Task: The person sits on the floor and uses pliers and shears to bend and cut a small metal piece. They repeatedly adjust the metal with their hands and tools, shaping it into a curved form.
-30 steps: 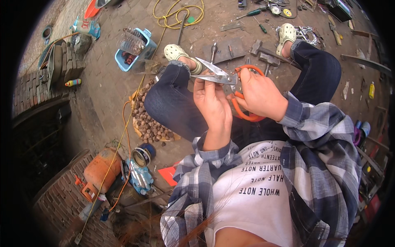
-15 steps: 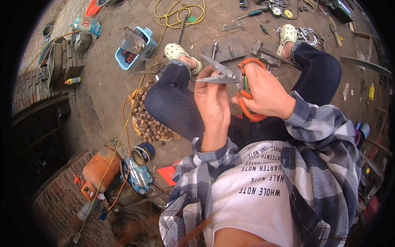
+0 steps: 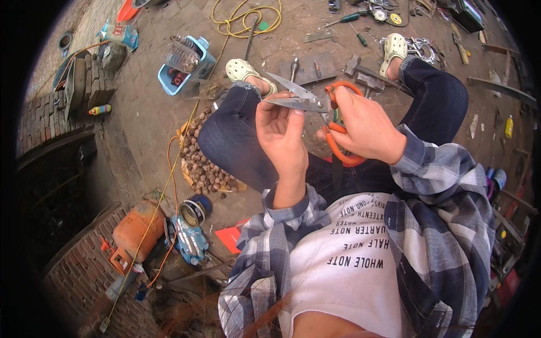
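My right hand [image 3: 369, 125] is closed round the orange handles of a pair of scissors [image 3: 298, 103], held over my lap. Their two metal blades point left and stand apart. My left hand [image 3: 283, 128] is at the lower blade, with its thumb pressed on the near side and its fingers curled behind, partly hidden by the metal. Beyond the scissors, a hammer [image 3: 378, 76] lies on the ground between my feet. Near it is a flat metal plate [image 3: 313, 63] with a dark bit-like tool [image 3: 294, 69] on it.
Left of my leg lies a heap of walnut-like round things [image 3: 205, 160]. A light blue basket [image 3: 204, 59] holding a clear plastic container stands farther off. A yellow hose [image 3: 251, 22] coils ahead, screwdrivers [image 3: 344, 18] lie at the far right, and an orange tank [image 3: 138, 228] is at the left.
My left hand has shifted slightly left and down along the blade, its thumb now nearer the pivot. The blade tips have moved a little left and up. The right hand stays nearly still.
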The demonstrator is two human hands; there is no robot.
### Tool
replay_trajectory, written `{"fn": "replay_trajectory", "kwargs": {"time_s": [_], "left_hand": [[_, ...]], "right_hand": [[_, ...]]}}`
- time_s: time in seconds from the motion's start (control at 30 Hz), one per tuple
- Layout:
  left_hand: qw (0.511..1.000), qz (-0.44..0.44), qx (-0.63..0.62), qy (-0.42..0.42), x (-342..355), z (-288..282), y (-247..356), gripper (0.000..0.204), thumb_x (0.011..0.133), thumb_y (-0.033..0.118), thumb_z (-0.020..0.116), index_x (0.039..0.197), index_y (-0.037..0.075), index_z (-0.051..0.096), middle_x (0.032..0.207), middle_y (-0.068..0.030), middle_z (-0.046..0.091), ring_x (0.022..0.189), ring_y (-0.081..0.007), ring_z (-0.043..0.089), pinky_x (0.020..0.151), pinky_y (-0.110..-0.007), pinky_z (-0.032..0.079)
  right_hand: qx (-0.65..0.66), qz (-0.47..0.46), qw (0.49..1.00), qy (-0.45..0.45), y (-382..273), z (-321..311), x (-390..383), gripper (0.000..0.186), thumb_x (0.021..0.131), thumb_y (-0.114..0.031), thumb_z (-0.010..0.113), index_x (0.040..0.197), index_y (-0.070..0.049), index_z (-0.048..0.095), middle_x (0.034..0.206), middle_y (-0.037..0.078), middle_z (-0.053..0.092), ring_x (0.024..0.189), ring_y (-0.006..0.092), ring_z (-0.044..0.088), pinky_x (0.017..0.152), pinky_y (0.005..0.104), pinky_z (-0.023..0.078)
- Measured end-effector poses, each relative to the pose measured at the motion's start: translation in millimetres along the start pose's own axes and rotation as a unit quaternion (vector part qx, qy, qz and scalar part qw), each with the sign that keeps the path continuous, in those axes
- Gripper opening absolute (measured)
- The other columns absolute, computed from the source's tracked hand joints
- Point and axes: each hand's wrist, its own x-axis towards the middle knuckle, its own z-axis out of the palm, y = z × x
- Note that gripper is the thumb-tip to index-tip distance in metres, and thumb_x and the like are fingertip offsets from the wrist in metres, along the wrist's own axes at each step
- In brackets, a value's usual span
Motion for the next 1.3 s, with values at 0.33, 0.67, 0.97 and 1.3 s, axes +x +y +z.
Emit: {"fn": "replay_trajectory", "kwargs": {"time_s": [0.33,0.67,0.97,1.3], "left_hand": [[0.997,0.040,0.061,0.029,-1.2,0.4,0.6,0.029,0.082,-0.011,0.062,0.107,-0.002,0.051,0.107,-0.0106,0.057,0.098,-0.0162,0.059,0.088,-0.028,0.048],[0.996,0.034,0.080,0.021,-3.7,0.7,2.7,0.026,0.083,-0.011,0.061,0.106,-0.004,0.051,0.107,-0.0116,0.058,0.100,-0.0164,0.059,0.087,-0.029,0.050],[0.975,0.062,0.203,0.069,-11.1,9.1,10.6,0.017,0.083,-0.010,0.062,0.100,-0.006,0.058,0.096,-0.0101,0.064,0.087,-0.0142,0.063,0.078,-0.025,0.051],[0.966,0.072,0.234,0.078,-14.0,10.0,10.8,0.014,0.083,-0.008,0.063,0.096,-0.007,0.059,0.094,-0.0113,0.066,0.082,-0.0125,0.063,0.075,-0.023,0.051]], "right_hand": [[-0.010,-0.029,0.999,0.027,-0.4,3.9,0.6,0.061,0.075,-0.041,0.073,0.104,0.004,0.045,0.089,0.020,0.058,0.083,0.0364,0.059,0.068,0.0422,0.049],[0.005,-0.012,1.000,0.014,-2.6,3.7,2.3,0.062,0.075,-0.042,0.073,0.103,0.005,0.043,0.087,0.021,0.057,0.083,0.0374,0.058,0.069,0.0428,0.048],[0.011,0.011,0.999,-0.040,-9.9,2.5,-0.7,0.067,0.074,-0.044,0.074,0.102,0.007,0.041,0.089,0.024,0.056,0.085,0.0388,0.058,0.073,0.0425,0.047],[-0.012,0.028,0.998,-0.054,-10.2,7.3,-3.3,0.062,0.076,-0.040,0.072,0.100,0.008,0.042,0.087,0.025,0.058,0.083,0.0394,0.060,0.071,0.0424,0.050]]}}
